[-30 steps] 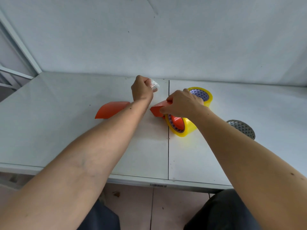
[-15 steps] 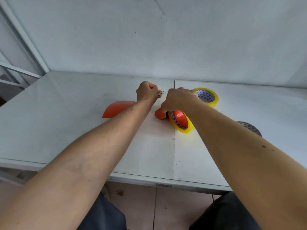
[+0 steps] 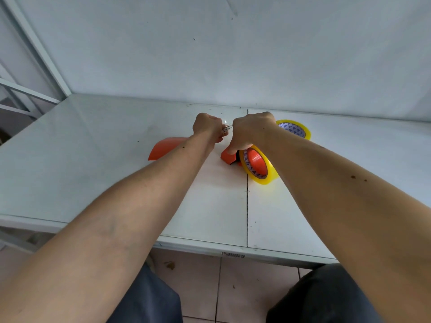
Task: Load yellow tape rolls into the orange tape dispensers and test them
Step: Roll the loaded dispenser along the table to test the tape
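Note:
An orange tape dispenser (image 3: 229, 156) stands on the white table (image 3: 93, 159) with a yellow tape roll (image 3: 261, 170) mounted on it. My right hand (image 3: 250, 131) presses down on the dispenser's front, fingers closed on it. My left hand (image 3: 207, 128) sits just left of it, pinching a small patterned tape end (image 3: 226, 128) between the two hands. A second orange dispenser (image 3: 166, 148) lies to the left, partly behind my left forearm. Another yellow tape roll (image 3: 295, 130) lies flat behind my right hand.
The table is made of two panels with a seam (image 3: 247, 206) running toward me. A grey wall (image 3: 210, 54) stands right behind it and a metal frame (image 3: 35, 50) at the left. The front edge carries a barcode label (image 3: 232, 254).
Both hands have come together: my left hand moved down and right, my right hand slid up onto the dispenser's front. The head view shifted, and the patterned ring at right is now hidden.

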`<state>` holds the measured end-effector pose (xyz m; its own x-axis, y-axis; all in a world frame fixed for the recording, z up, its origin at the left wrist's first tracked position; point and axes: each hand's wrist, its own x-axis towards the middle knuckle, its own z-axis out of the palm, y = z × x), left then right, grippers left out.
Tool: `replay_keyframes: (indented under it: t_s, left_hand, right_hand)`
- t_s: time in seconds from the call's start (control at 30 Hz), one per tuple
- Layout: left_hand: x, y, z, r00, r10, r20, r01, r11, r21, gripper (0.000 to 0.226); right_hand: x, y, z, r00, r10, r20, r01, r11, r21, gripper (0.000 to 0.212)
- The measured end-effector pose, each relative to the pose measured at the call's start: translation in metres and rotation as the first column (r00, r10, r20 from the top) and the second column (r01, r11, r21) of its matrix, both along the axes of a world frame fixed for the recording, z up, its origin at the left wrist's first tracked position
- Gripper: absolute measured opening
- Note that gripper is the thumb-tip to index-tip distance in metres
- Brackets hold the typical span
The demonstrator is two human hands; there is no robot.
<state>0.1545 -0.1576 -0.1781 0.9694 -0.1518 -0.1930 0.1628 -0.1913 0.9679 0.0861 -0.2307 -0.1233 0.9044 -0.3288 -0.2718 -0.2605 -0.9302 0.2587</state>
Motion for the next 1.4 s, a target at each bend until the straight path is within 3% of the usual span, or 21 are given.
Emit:
replay_keyframes:
  t_s: [0.17, 0.3, 0.4, 0.47, 0.6, 0.73, 0.8, 0.93, 1.1, 1.17, 1.27, 1.4]
  left_hand:
    - [0.002, 0.009, -0.004, 0.998, 0.064, -0.023, -0.064, 0.998, -0.015, 0.026]
    - [-0.001, 0.011, -0.005, 0.995, 0.095, -0.041, -0.095, 0.995, -0.008, 0.03]
    - [-0.006, 0.011, -0.006, 0.995, 0.091, -0.042, -0.091, 0.996, -0.007, 0.029]
    - [-0.008, 0.01, -0.004, 0.996, 0.087, -0.031, -0.087, 0.996, -0.004, 0.028]
    - [-0.011, 0.006, -0.001, 0.995, 0.104, -0.007, -0.104, 0.995, -0.002, 0.029]
    - [-0.015, 0.005, -0.001, 0.994, 0.106, -0.001, -0.106, 0.994, 0.003, 0.029]
    - [-0.017, 0.006, 0.0, 0.996, 0.09, 0.008, -0.09, 0.996, 0.013, 0.029]
    - [-0.02, 0.007, 0.002, 0.999, 0.033, 0.035, -0.034, 0.999, 0.039, 0.025]
    - [-0.017, 0.01, -0.001, 1.0, 0.014, 0.027, -0.016, 0.997, 0.074, 0.025]
    - [-0.014, 0.011, -0.003, 1.0, -0.003, 0.017, 0.002, 0.997, 0.083, 0.011]
    - [-0.017, 0.014, -0.006, 0.998, -0.058, -0.008, 0.058, 0.985, 0.164, 0.045]
    - [-0.023, 0.016, -0.006, 0.971, -0.234, 0.038, 0.204, 0.907, 0.369, 0.061]
  right_hand:
    - [-0.012, -0.009, -0.019, 0.998, -0.046, 0.039, 0.042, 0.995, 0.096, 0.047]
    - [-0.021, -0.021, -0.022, 0.992, -0.118, 0.042, 0.103, 0.959, 0.264, 0.051]
    - [-0.022, -0.026, -0.017, 0.993, -0.107, 0.042, 0.084, 0.923, 0.374, 0.031]
    - [-0.022, -0.031, -0.014, 0.989, -0.11, 0.099, 0.06, 0.91, 0.41, 0.03]
    - [-0.023, -0.035, -0.016, 0.981, -0.101, 0.165, 0.032, 0.925, 0.378, 0.057]
    - [-0.029, -0.034, -0.015, 0.993, -0.073, 0.089, 0.043, 0.95, 0.311, 0.077]
    - [-0.029, -0.032, -0.013, 0.995, -0.067, 0.07, 0.043, 0.952, 0.304, 0.072]
    - [-0.026, -0.029, -0.007, 0.995, -0.072, 0.076, 0.045, 0.949, 0.312, 0.042]
    - [-0.029, -0.028, -0.003, 0.994, -0.089, 0.069, 0.062, 0.943, 0.326, 0.038]
    - [-0.031, -0.027, 0.0, 0.994, -0.095, 0.051, 0.074, 0.946, 0.315, 0.042]
    - [-0.033, -0.025, 0.0, 0.996, -0.089, 0.027, 0.077, 0.955, 0.286, 0.045]
    - [-0.035, -0.025, 0.002, 0.994, -0.109, 0.008, 0.103, 0.958, 0.266, 0.05]
